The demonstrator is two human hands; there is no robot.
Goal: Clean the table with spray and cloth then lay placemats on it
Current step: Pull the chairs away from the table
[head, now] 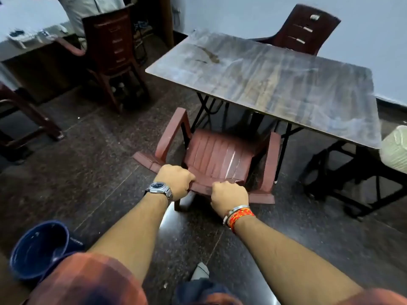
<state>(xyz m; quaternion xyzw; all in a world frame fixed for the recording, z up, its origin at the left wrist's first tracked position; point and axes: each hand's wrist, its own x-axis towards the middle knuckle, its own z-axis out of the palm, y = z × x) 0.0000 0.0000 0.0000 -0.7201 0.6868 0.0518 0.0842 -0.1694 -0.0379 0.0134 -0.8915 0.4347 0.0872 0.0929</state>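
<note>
A rectangular table (275, 84) with a dull grey-brown top stands in front of me, with a dark smear near its far left corner. No spray, cloth or placemat is in view. A maroon plastic chair (218, 157) sits tucked at the table's near side. My left hand (175, 179), with a wristwatch, grips the top of the chair's backrest. My right hand (229, 198), with a red thread and bangle at the wrist, grips the same backrest edge just to the right.
A second maroon chair (306, 29) stands behind the table by the wall. Another chair (110, 49) faces a desk at the left, where a person stands. A blue bucket (37, 249) sits on the dark floor at my lower left. A pale object (395, 150) shows at the right edge.
</note>
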